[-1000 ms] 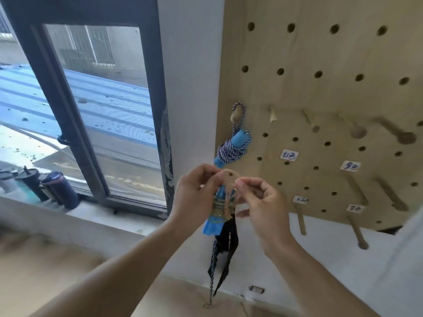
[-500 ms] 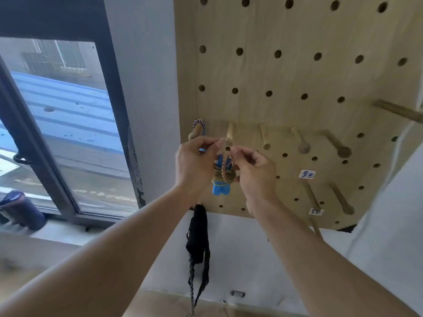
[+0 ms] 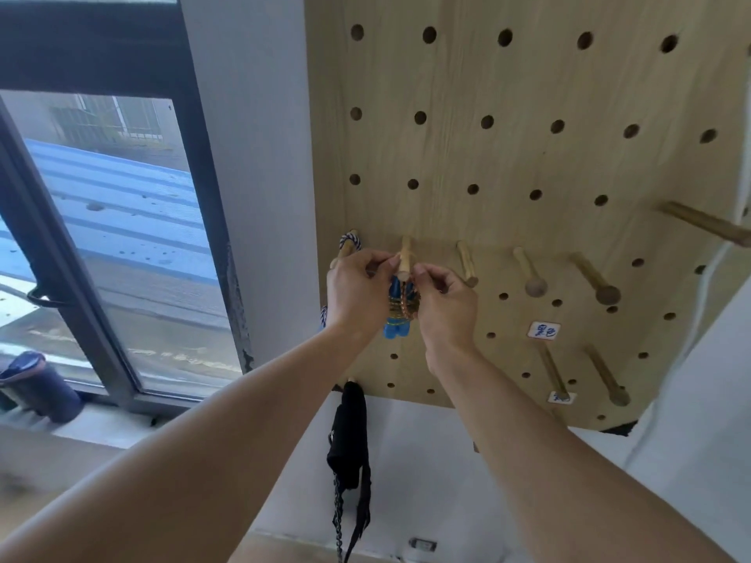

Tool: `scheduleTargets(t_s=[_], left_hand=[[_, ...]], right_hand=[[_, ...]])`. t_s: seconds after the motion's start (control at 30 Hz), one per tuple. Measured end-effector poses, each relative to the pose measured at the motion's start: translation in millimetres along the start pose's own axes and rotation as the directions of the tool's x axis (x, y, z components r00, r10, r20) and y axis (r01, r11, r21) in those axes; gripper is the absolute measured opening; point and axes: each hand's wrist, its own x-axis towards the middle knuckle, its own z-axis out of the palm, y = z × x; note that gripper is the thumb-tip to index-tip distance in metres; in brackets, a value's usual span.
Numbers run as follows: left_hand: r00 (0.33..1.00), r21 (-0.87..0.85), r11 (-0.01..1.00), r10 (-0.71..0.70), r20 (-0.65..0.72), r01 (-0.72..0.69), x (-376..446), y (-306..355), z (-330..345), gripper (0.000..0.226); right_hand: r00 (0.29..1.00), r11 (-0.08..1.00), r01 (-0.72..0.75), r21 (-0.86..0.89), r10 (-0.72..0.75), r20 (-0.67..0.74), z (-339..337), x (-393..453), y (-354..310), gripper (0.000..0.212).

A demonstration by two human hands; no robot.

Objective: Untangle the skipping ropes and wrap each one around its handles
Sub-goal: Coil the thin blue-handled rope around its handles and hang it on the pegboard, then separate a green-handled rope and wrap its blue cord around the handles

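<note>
Two hands hold the wrapped rope bundle up at the wooden peg, near the middle of the view. The left hand and right hand pinch its top loop with fingers curled. If the loop misses the peg tip, the bundle may drop. At 9 o'clock hangs another striped rope; at 6 o'clock, a black strap.
</note>
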Motion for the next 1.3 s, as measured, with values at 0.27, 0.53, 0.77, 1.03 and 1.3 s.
scheduleTargets(t_s=[0.27,0.53,0.77,1.03,1.3], left_hand=[[0.993,0.053,0.997,-0.058,0.103,0.053,8,0,17,0.027],[0.959,0.147,0.988,-0.004,0.284,-0.039,-9,-10,8,0.048],[0.968,0.096,0.995,-0.027,0.250,0.003,-34,-25,-7,0.039],[0.960,0.166,0.984,-0.112,0.256,0.070,-126,-115,-36,0.038],[0.878,0.452,0.855,-0.401,0.261,0.256,-246,-275,-69,0.037]], right_hand=[[0.994,0.999,-0.040,0.020,0.042,-0.101,17,20,11,0.007],[0.993,0.999,0.016,-0.043,-0.021,-0.120,18,29,16,0.010],[0.991,0.992,0.072,-0.099,-0.082,-0.102,-8,9,35,0.007],[0.968,0.911,0.106,-0.399,-0.003,0.251,-67,-69,106,0.030],[0.902,0.799,-0.018,-0.601,0.272,0.336,-108,-165,267,0.027]])
